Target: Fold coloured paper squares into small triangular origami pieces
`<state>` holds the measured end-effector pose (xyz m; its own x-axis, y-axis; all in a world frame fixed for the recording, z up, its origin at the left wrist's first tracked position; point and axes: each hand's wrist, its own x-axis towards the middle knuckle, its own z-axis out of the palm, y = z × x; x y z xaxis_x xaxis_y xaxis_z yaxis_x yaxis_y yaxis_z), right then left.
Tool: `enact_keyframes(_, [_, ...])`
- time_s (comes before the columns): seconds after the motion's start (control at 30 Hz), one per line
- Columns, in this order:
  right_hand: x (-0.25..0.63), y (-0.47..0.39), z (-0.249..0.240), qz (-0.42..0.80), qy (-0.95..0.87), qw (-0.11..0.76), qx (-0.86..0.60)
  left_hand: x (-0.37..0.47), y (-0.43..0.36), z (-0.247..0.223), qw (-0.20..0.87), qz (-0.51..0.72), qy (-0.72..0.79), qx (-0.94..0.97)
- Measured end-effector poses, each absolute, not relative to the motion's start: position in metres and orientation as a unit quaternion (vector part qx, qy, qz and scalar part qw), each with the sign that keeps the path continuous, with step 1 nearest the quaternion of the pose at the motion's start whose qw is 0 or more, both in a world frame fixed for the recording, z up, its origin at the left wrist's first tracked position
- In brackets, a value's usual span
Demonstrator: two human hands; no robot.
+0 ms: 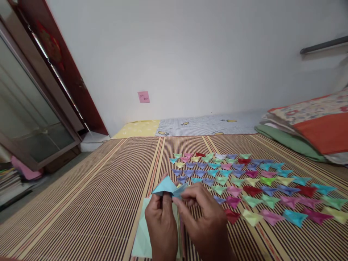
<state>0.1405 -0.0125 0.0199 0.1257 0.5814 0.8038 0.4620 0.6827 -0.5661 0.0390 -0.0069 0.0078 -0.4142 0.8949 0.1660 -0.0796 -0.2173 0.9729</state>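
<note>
A light blue piece of folded paper (165, 185) is held up between my two hands above the mat. My left hand (162, 219) is closed on it from below, with the thumb pressed against its near side. My right hand (202, 214) pinches the paper's right-hand part between thumb and fingers. Beneath my left hand lies pale green paper (141, 232), partly hidden by the hand and wrist. Just right of my hands, a red folded paper piece (232, 215) is the nearest of many small folded papers.
Rows of folded papers in many colours, such as a light blue one (295, 216), cover the right of the striped mat (81, 195). Folded bedding (320, 127) is stacked at the right. A pink note (143, 96) sticks to the wall (190, 54). A glass-panelled cabinet (32, 98) stands left.
</note>
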Motion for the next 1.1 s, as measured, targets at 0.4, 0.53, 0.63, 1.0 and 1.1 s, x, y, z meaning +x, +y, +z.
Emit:
enact_keyframes(0.4, [0.142,-0.004,0.012,-0.036,-0.683,0.593,-0.425,0.042,-0.016,0.018,0.339,0.623,0.492,0.505])
enact_keyframes(0.53, [0.145,0.001,0.003,-0.084,-0.669,0.593,-0.441,0.055,-0.022,0.020,0.333,0.617,0.477,0.531])
enact_keyframes(0.63, [0.147,0.004,-0.003,-0.098,-0.660,0.605,-0.435,0.064,-0.026,0.021,0.320,0.609,0.480,0.545])
enact_keyframes(1.0, [0.152,0.012,-0.013,-0.063,-0.666,0.622,-0.407,0.083,-0.031,0.019,0.293,0.669,0.504,0.461])
enact_keyframes(1.1, [0.156,0.012,-0.011,-0.058,-0.660,0.635,-0.397,0.084,-0.034,0.021,0.339,0.654,0.500,0.456])
